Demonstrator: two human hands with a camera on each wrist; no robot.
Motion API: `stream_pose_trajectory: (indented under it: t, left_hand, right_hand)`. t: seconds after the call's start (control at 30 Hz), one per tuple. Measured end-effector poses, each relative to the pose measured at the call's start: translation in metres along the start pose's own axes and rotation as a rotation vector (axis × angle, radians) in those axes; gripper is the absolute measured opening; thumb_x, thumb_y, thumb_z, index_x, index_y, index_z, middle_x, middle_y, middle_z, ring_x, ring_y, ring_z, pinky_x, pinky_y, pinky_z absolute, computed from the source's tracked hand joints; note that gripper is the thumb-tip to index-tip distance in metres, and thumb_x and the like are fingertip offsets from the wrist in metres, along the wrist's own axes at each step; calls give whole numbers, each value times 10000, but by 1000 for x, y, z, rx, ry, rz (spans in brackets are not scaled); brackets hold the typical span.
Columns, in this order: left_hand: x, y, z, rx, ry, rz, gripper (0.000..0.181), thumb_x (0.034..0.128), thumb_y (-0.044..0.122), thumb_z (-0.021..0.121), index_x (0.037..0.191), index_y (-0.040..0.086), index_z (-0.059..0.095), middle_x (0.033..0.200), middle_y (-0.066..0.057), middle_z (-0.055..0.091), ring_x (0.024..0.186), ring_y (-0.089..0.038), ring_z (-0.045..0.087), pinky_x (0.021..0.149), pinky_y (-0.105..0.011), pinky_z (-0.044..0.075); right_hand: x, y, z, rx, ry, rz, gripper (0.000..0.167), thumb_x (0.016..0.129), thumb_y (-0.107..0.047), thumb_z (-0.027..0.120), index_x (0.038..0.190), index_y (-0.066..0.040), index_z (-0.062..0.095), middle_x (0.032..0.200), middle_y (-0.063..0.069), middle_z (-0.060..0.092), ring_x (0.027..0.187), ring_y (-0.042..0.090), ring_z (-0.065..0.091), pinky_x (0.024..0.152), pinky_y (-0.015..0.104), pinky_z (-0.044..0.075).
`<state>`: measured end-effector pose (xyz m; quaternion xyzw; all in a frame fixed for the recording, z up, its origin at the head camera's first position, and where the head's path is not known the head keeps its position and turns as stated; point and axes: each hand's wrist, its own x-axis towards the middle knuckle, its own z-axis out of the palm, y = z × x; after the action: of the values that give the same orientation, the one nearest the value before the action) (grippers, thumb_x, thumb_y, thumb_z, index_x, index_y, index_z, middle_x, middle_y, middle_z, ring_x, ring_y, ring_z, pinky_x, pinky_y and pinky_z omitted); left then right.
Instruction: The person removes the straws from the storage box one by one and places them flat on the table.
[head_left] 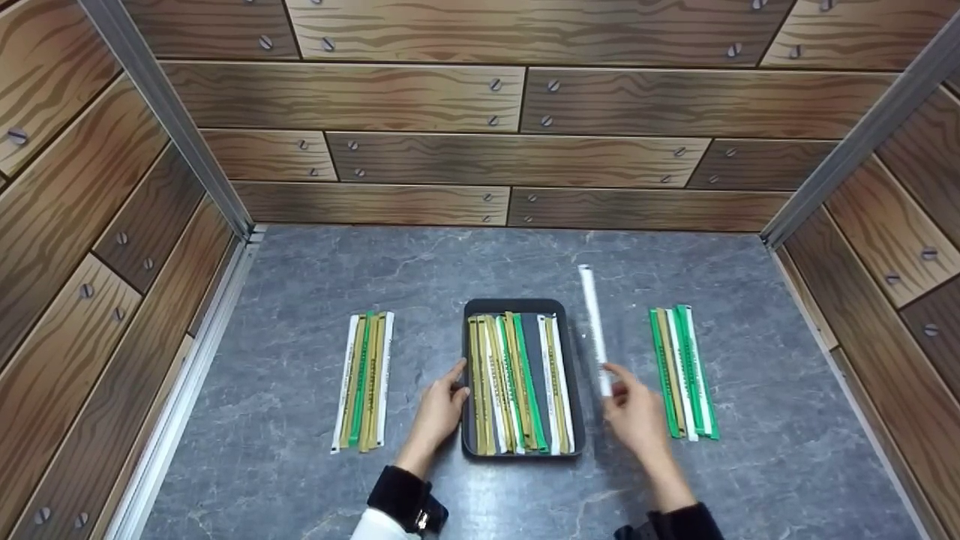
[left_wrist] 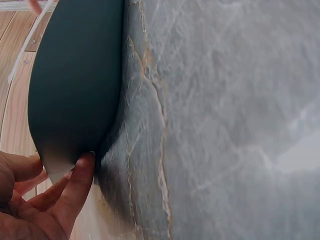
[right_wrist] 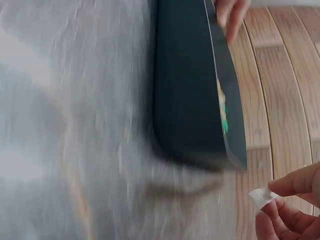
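Observation:
My right hand (head_left: 636,409) pinches a long, thin white stick packet (head_left: 592,322) near its lower end. The packet is raised and tilted, to the right of a dark tray (head_left: 574,420). Its crimped end (right_wrist: 261,197) shows at the fingertips in the right wrist view. My left hand (head_left: 441,405) touches the tray's left wall with fingertips and thumb, also seen at the dark tray wall (left_wrist: 75,85) in the left wrist view. Gold, white and green stick packets (head_left: 502,382) lie lengthwise in the tray, with a bare strip right of the middle.
A row of mixed stick packets (head_left: 364,382) lies on the grey marbled table (head_left: 300,285) left of the tray. Another row of packets (head_left: 682,375) lies to the right, beside my right hand. Wood-patterned walls (head_left: 420,97) enclose the back and sides.

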<state>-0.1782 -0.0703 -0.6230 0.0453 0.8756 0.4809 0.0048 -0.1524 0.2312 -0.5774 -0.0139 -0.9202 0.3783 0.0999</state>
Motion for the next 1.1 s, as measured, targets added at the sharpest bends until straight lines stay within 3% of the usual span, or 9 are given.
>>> stream_pose_trajectory:
  t: [0.27, 0.47, 0.87, 1.0, 1.1]
  left_hand:
    - [-1, 0, -1, 11, 12, 41, 508, 911, -2, 640, 1404, 10, 518, 921, -143, 718, 797, -250, 670, 802, -457, 540]
    - [-1, -1, -1, 7, 18, 26, 505, 913, 8, 643, 1404, 20, 523, 967, -166, 716, 905, -305, 675, 871, -482, 521]
    - [-1, 2, -1, -11, 6, -17, 528, 915, 19, 641, 1424, 56, 509, 1027, -185, 704, 874, -281, 667, 887, -482, 516]
    - [-1, 2, -1, -5, 6, -10, 522, 920, 22, 638, 1424, 51, 508, 1035, -182, 703, 892, -275, 665, 892, -470, 515]
    - [0, 2, -2, -3, -3, -9, 517, 929, 25, 629, 1429, 43, 500, 1028, -177, 705, 865, -258, 663, 855, -458, 527]
  right_hand:
    - [3, 40, -29, -137, 25, 136, 510, 793, 82, 622, 1299, 16, 592, 867, 168, 675, 753, 304, 649, 615, 430, 530]
    - [5, 63, -44, -220, 0, 230, 498, 808, 47, 594, 1305, 40, 571, 911, 218, 676, 751, 344, 641, 609, 481, 508]
    - [6, 83, -59, -247, -67, 426, 461, 881, 7, 512, 1339, 48, 546, 945, 214, 660, 632, 256, 582, 485, 361, 435]
    - [6, 83, -56, -275, -22, 422, 454, 878, -1, 517, 1328, 30, 564, 1000, 251, 645, 704, 343, 609, 505, 420, 462]
    - [5, 79, -50, -287, 58, 343, 424, 862, -2, 562, 1283, 34, 599, 1087, 316, 606, 843, 459, 617, 595, 523, 501]
